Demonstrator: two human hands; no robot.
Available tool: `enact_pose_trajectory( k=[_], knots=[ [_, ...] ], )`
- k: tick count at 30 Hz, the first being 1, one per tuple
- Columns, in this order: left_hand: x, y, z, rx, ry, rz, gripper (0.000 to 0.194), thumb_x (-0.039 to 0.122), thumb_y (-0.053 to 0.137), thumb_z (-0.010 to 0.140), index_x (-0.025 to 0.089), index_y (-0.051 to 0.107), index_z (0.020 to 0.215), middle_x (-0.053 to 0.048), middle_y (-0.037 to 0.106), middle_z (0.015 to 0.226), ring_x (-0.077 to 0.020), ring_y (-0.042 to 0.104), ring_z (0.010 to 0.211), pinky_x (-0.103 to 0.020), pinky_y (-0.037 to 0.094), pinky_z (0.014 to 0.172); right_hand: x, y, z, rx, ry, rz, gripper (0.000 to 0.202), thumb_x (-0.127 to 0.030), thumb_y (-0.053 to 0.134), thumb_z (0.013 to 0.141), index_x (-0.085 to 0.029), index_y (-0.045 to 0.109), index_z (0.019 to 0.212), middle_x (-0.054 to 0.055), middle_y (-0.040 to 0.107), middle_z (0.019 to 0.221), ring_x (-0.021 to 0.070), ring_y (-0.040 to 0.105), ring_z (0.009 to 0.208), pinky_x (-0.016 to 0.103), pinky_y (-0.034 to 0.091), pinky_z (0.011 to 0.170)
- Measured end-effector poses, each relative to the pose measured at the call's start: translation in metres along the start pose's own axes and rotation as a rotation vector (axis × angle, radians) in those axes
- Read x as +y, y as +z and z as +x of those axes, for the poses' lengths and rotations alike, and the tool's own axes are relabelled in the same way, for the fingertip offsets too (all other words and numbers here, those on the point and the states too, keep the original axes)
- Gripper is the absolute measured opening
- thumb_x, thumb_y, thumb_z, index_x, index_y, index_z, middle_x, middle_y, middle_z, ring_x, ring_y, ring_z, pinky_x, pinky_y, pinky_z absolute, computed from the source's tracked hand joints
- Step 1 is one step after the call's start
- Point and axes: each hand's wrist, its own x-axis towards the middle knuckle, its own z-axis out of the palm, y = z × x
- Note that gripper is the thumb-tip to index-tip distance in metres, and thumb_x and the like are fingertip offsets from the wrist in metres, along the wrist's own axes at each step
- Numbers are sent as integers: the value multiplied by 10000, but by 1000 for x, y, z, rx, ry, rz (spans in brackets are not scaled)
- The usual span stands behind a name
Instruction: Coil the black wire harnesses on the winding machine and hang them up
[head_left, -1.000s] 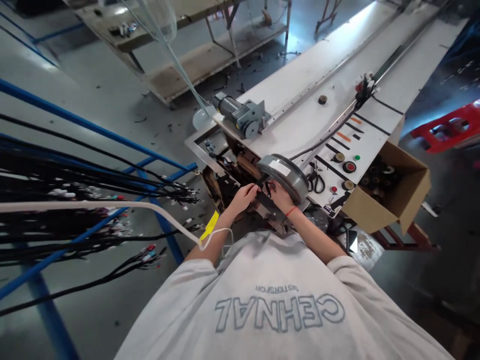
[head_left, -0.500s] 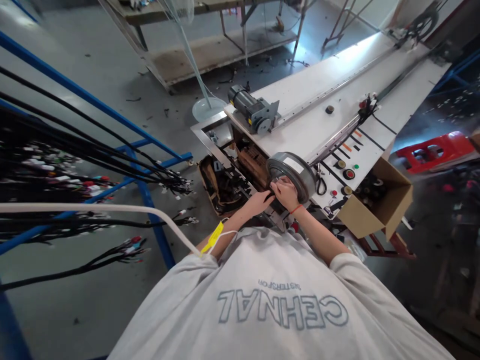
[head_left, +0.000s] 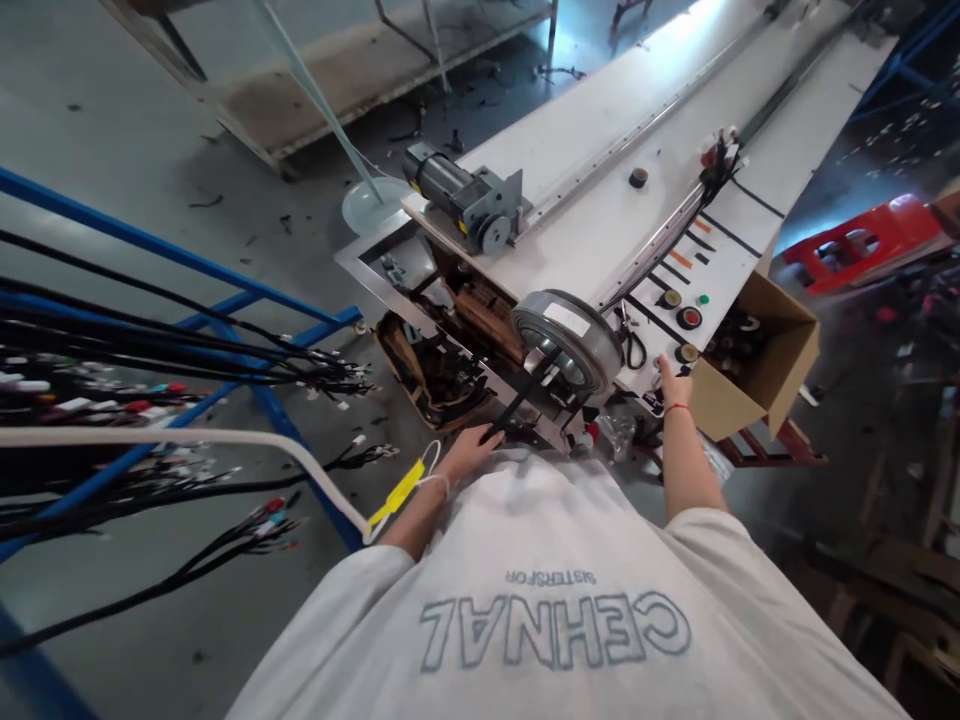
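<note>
My left hand (head_left: 471, 452) is closed on the end of a thin black strip (head_left: 520, 400), low and left of the grey wheel (head_left: 564, 335). The strip runs up from my fingers to the wheel at the table's near end. My right hand (head_left: 675, 388) is at the table's near right edge, a finger stretched onto the button area beside a tape roll (head_left: 685, 354). Nothing shows in its fingers. Black-handled scissors (head_left: 634, 348) lie between the wheel and my right hand. A red button (head_left: 689, 317) and a green one (head_left: 703, 299) are just beyond.
A motor (head_left: 457, 195) stands at the white table's (head_left: 555, 230) left corner. An open cardboard box (head_left: 787, 375) adjoins its right edge. Cable bundles hang over a blue frame (head_left: 142, 225) at left. A bag of scraps (head_left: 427, 375) lies below the table.
My hands have parted: the left moved down and left with the black strip, the right moved from the wheel to the button area. The whole view has shifted somewhat.
</note>
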Motion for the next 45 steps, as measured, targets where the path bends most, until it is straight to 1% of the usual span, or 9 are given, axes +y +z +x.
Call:
enact_pose_trajectory(
  k=[5,8,15,25,36,38,40,43,45],
  knots=[
    [13,-1,-24,31,-58,-21,392,495,477,852,145,634,774,-35,614,678,-178,552,654,-282,445,642,10,22,5,30,158,122,750,-620,552,859,-25,495,1311,257,552,1307,329,509,1264,389,423,1041],
    [19,-1,-31,80,-82,10,367,484,477,859,152,629,821,-44,633,726,-180,566,674,-282,441,651,10,24,3,52,169,97,773,-660,486,880,-25,477,1321,276,542,1308,354,485,1282,418,429,1031],
    [24,-1,-35,142,-128,36,350,490,442,895,181,601,852,-48,648,726,-191,586,676,-293,436,658,10,25,5,93,169,91,742,-667,555,843,-56,533,1263,256,589,1253,352,545,1213,400,449,1005],
    [46,7,-1,194,9,59,362,488,410,933,184,598,875,-50,646,729,-206,621,723,-289,455,705,12,27,6,76,177,129,733,-650,559,850,-49,519,1270,249,584,1265,340,542,1222,393,440,1019],
    [61,16,44,274,35,112,381,489,480,907,153,641,822,-67,661,707,-187,597,679,-272,413,662,9,25,1,70,211,115,778,-695,515,852,-65,486,1308,261,580,1260,359,533,1231,422,439,1013],
    [56,16,46,225,41,106,402,499,482,894,147,649,797,-63,661,693,-186,595,687,-270,421,668,9,26,1,67,223,102,793,-711,493,855,-62,480,1308,269,583,1249,364,540,1221,430,439,1009],
    [44,13,46,85,31,108,417,511,487,874,147,651,754,-58,654,665,-195,597,696,-270,428,665,10,27,3,65,230,115,773,-715,435,880,-65,491,1296,268,589,1238,361,547,1214,435,438,1009],
    [13,5,42,-184,-34,197,354,499,575,788,171,626,666,-48,636,623,-197,586,648,-271,426,634,12,29,5,82,240,142,741,-716,375,902,-78,524,1251,260,599,1222,357,566,1186,447,445,998],
    [-10,-3,35,-253,-93,248,297,470,631,729,188,602,640,-37,627,608,-183,565,606,-264,420,614,14,31,7,99,225,146,744,-726,455,868,-78,532,1226,263,603,1209,362,572,1172,451,455,983]
  ],
)
